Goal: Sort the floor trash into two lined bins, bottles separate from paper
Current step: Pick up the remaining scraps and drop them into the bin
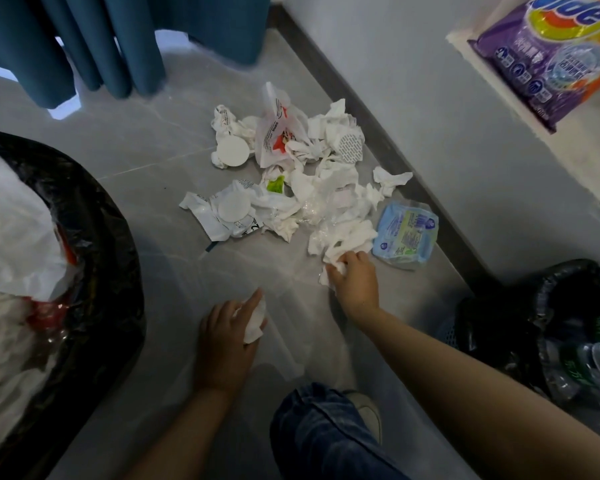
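Note:
A heap of crumpled white tissues and wrappers lies on the grey floor by the wall. At its near right edge my right hand grips a wad of white tissue. Closer to me, my left hand holds another crumpled tissue above bare floor. On the left stands a bin with a black liner, holding white paper and bags. A second black-lined bin at the right holds clear plastic bottles.
A blue wet-wipe pack lies beside the heap near the skirting board. Blue curtains hang at the back left. A purple detergent bag sits on a ledge at top right. My knee in jeans is at the bottom.

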`<state>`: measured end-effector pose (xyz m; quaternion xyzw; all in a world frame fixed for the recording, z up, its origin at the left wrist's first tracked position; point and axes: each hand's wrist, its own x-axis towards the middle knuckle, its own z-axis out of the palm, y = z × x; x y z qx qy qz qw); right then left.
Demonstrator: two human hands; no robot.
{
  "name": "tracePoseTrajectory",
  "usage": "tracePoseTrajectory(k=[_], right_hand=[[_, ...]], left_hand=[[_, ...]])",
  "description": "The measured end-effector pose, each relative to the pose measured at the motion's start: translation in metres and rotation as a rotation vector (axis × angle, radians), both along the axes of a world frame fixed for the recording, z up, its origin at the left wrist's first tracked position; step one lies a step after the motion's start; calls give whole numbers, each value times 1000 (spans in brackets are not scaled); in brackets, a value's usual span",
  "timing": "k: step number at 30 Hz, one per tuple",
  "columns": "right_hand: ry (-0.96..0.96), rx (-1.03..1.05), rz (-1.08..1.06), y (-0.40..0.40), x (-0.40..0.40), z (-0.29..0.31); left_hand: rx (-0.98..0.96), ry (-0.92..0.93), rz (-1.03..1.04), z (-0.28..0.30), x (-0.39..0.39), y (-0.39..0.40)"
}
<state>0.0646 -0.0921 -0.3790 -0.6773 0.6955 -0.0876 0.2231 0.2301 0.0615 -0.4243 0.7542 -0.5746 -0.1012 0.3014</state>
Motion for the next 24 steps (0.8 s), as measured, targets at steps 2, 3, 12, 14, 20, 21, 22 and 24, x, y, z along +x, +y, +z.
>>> tracePoseTrajectory(k=[2,3,12,14,20,21,22,24], right_hand=[[-79,28,15,8,-5,-1],[-140,66,6,12,-7,1],[-559,276,-220,48,-17,30],[-588,289,-275,50,-19,34],[-239,95,-114,39,-24,56],[-141,80,-63,38,-24,61],[-61,83,-27,37,-24,64],[0,110,-20,34,-22,70]], left_hand=[[-12,-18,17,0,-1,-1],[-12,-31,21,-1,-1,-2],[-12,-72,18,-4,-2,-2],[-13,-83,17,-2,-2,-3],[-8,-90,17,0,-2,-2],[-3,-87,16,0,-2,-2],[6,-85,16,0,-2,-2],[24,-94,20,0,-2,-2]])
